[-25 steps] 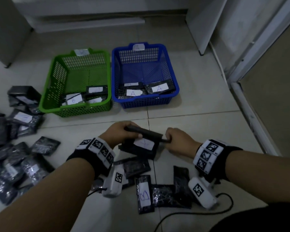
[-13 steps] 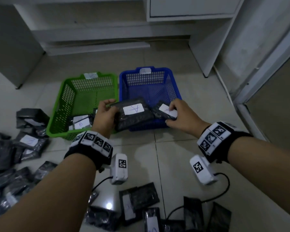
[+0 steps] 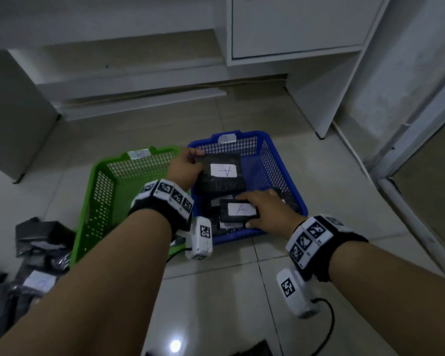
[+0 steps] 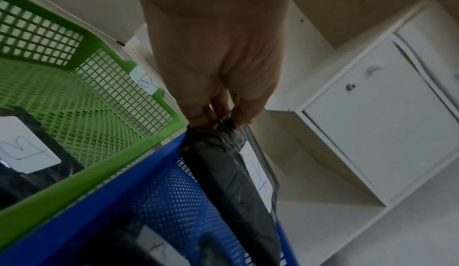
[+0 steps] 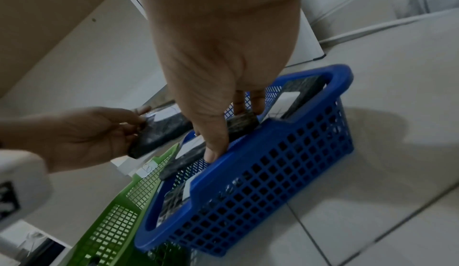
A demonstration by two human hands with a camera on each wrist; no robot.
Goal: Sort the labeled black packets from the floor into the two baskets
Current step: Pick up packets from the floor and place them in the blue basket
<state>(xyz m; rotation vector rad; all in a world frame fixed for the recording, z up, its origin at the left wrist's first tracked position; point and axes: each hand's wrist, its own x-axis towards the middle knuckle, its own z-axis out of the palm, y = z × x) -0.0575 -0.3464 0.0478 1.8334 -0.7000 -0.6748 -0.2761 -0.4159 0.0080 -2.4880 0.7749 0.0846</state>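
Note:
A blue basket [image 3: 280, 176] tagged A stands right of a green basket [image 3: 88, 201]. My left hand [image 3: 194, 163] pinches the edge of a large black packet labelled A [image 3: 220, 186] and holds it above the blue basket's middle. In the left wrist view the left hand [image 4: 223, 119] grips the large packet [image 4: 223, 172] by its corner. My right hand [image 3: 254, 210] holds a smaller black packet labelled A [image 3: 238, 210] between thumb and fingers, low inside the basket's near end, on other packets. The right wrist view shows the right hand [image 5: 231, 132] inside the blue basket [image 5: 273, 162].
A heap of black packets [image 3: 36, 253] lies on the tiled floor at the left. In the green basket [image 4: 99, 93] lies a packet labelled B [image 4: 25, 152]. A white cabinet [image 3: 293, 27] stands behind the baskets, with a door frame to the right. A black cable [image 3: 329, 317] trails from my right wrist.
Both hands have moved forward from the floor to the blue basket, each carrying a packet. The right hand has gone down into the basket with its packet.

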